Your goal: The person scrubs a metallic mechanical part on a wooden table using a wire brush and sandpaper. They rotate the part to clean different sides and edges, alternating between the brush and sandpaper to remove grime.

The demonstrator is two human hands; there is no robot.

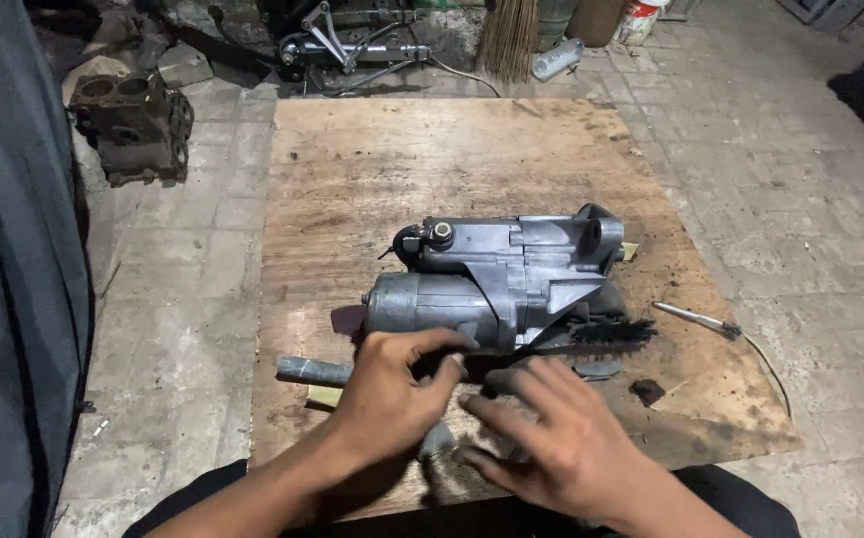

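Starter motor (497, 279): we see a grey cast-metal unit lying on its side near the middle of the plywood board (352, 169), which rests on the paved floor (801, 199).
Weight: we judge it heavy and fully rigid; it will not flex or dent under a hand.
Surface: dull, greasy-looking metal, so we expect it may be slick where oil sits.
Where to take hold: we would wrap the round cylindrical body at its left end, or the stepped housing on the right; the small terminal stud (442, 234) on top looks too delicate to lift by.
Left hand (392, 394): its grip is curled loosely, fingertips touching the lower edge of the motor's round body, closing on nothing that we can make out.
Right hand (552, 438): fingers spread flat and wide just beside the motor's near side, holding nothing.
Grey rod (312, 371): lies on the board, partly hidden under the left hand.
Black brush (616, 331): lies against the motor's right end.
Containers: a white bucket (639, 20) at the far edge; contents hidden from us.
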